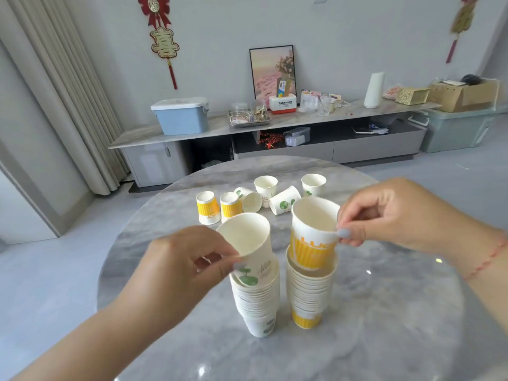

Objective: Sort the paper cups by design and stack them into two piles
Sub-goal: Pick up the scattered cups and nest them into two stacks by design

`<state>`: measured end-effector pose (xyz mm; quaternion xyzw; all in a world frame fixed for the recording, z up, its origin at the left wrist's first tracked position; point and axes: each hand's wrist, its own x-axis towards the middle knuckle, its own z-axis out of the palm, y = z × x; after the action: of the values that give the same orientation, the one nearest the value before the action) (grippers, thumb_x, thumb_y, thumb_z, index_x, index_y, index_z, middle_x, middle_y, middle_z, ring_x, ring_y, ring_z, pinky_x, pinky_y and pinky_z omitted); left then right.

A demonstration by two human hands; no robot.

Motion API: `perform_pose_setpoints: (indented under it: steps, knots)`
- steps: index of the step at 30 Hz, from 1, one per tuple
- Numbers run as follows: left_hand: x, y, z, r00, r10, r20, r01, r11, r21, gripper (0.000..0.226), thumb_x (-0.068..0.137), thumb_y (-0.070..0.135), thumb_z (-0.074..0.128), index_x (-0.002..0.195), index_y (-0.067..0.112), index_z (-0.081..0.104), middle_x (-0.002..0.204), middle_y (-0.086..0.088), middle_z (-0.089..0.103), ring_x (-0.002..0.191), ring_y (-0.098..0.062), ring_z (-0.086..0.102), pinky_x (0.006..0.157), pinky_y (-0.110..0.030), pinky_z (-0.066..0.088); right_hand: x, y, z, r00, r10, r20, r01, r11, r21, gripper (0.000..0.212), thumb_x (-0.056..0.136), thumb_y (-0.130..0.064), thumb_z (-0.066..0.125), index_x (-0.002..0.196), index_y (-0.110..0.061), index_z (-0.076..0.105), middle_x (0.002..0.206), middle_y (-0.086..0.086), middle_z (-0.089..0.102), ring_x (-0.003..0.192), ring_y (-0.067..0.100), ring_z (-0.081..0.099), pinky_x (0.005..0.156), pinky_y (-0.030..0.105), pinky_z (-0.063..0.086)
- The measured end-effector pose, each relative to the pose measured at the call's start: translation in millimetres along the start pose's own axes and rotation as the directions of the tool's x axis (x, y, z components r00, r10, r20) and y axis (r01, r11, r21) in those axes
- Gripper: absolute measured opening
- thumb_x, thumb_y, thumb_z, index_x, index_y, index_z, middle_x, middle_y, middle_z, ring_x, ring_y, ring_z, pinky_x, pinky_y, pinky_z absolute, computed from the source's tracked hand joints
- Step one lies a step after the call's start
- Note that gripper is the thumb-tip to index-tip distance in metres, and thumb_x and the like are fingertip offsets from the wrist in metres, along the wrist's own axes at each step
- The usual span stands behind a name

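Note:
Two tall piles of paper cups stand on the round marble table [384, 312]: a green-leaf pile [257, 303] on the left and a yellow-striped pile [309, 295] on the right. My left hand [189, 268] pinches the rim of a green-leaf cup [248, 243], tilted and partly seated in the left pile's top. My right hand [390, 213] pinches the rim of a yellow-striped cup [313, 232] that sits partly inside the right pile's top. Farther back lie loose cups: two yellow ones upside down [208, 208], and several green-leaf ones, two on their sides [284, 200] and two upright [313, 185].
Beyond the table runs a low grey cabinet [192, 130] carrying a blue lidded box [181, 115], a metal tray with jars, a framed picture [272, 70] and cardboard boxes. Curtains hang at the left. Grey floor surrounds the table.

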<state>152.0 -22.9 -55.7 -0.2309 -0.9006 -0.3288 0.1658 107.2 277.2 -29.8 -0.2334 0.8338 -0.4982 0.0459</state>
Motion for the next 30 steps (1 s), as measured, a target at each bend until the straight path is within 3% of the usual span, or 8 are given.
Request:
perform_pose_setpoints:
  steps: [3,6,10,13,17,21,24,30]
  knots:
    - [-4.6,-4.9,11.8,0.995,-0.016,0.098,0.009,0.998,0.065,0.036,0.068,0.067,0.055,0.089,0.039,0.065,0.092,0.018,0.064,0.069,-0.005,0.062,0.059,-0.019,0.049,-5.0,6.7,10.8,0.995,0.099,0.028,-0.095,0.99,-0.105,0.05,0.048,-0.063,0.075,0.076,-0.021,0.074,0.078,0.017,0.074,0.061,0.024,0.071,0.056,0.027,0.056]
    - [-3.5,-5.8,12.1,0.998,-0.047,0.046,0.042,0.995,0.092,0.039,0.075,0.071,0.046,0.091,0.041,0.065,0.102,0.025,0.059,0.065,-0.01,0.061,0.056,-0.021,0.048,-6.5,8.8,9.5,0.995,0.104,0.009,-0.101,0.985,-0.142,0.05,0.053,-0.072,0.069,0.079,-0.029,0.073,0.077,0.013,0.074,0.058,0.023,0.07,0.054,0.027,0.054]
    - [1.9,-13.0,11.2,0.985,-0.151,-0.077,0.156,0.986,0.063,0.025,0.076,0.064,0.045,0.077,0.045,0.062,0.102,0.027,0.058,0.06,-0.013,0.061,0.055,-0.021,0.048,-2.8,15.7,5.2,0.989,0.109,-0.104,-0.12,0.986,-0.112,0.036,0.06,-0.054,0.064,0.075,-0.022,0.072,0.058,0.014,0.07,0.043,0.014,0.058,0.045,0.016,0.044]
    - [7.8,-24.5,17.2,0.963,-0.249,-0.106,0.251,0.968,0.0,0.032,0.08,0.055,0.047,0.083,0.031,0.067,0.085,0.01,0.064,0.059,-0.008,0.062,0.057,-0.033,0.053,1.7,28.4,5.5,0.979,0.144,-0.141,-0.163,0.977,-0.135,0.03,0.067,-0.05,0.065,0.075,-0.021,0.071,0.061,0.008,0.072,0.044,0.014,0.058,0.044,0.014,0.042]
    - [22.6,-54.2,30.6,0.931,-0.348,-0.111,0.358,0.929,0.096,0.027,0.092,0.039,0.049,0.093,0.018,0.067,0.077,0.002,0.064,0.058,-0.008,0.059,0.061,-0.031,0.05,19.0,49.0,7.8,0.968,0.162,-0.191,-0.185,0.976,-0.11,0.014,0.082,-0.024,0.067,0.079,-0.011,0.071,0.066,0.008,0.071,0.05,0.008,0.063,0.054,0.024,0.052]
    - [42.0,-92.4,45.8,0.925,-0.374,-0.069,0.38,0.909,0.17,0.029,0.089,0.041,0.055,0.112,0.024,0.06,0.109,0.006,0.06,0.084,-0.006,0.057,0.068,-0.021,0.041,53.3,67.8,16.9,0.961,0.177,-0.212,-0.205,0.971,-0.122,0.011,0.083,-0.022,0.067,0.085,-0.011,0.069,0.074,0.005,0.069,0.058,0.006,0.065,0.052,0.02,0.052]
    - [61.6,-122.1,56.4,0.911,-0.41,-0.045,0.407,0.876,0.259,0.045,0.087,0.042,0.058,0.127,0.022,0.05,0.127,0.0,0.051,0.107,-0.016,0.054,0.082,-0.028,0.042,84.6,82.5,26.8,0.972,0.162,-0.17,-0.193,0.963,-0.189,0.012,0.081,-0.025,0.068,0.089,-0.016,0.068,0.084,0.003,0.07,0.076,0.024,0.068,0.065,0.03,0.057]
    - [105.4,-190.1,72.0,0.898,-0.439,0.007,0.406,0.836,0.37,0.049,0.096,0.028,0.042,0.142,0.014,0.033,0.148,-0.009,0.035,0.136,-0.031,0.026,0.111,-0.039,0.024,161.3,113.2,66.1,0.994,0.1,0.046,-0.074,0.916,-0.394,0.035,0.081,-0.032,0.067,0.114,-0.028,0.056,0.108,-0.007,0.058,0.094,0.015,0.062,0.088,0.03,0.05]
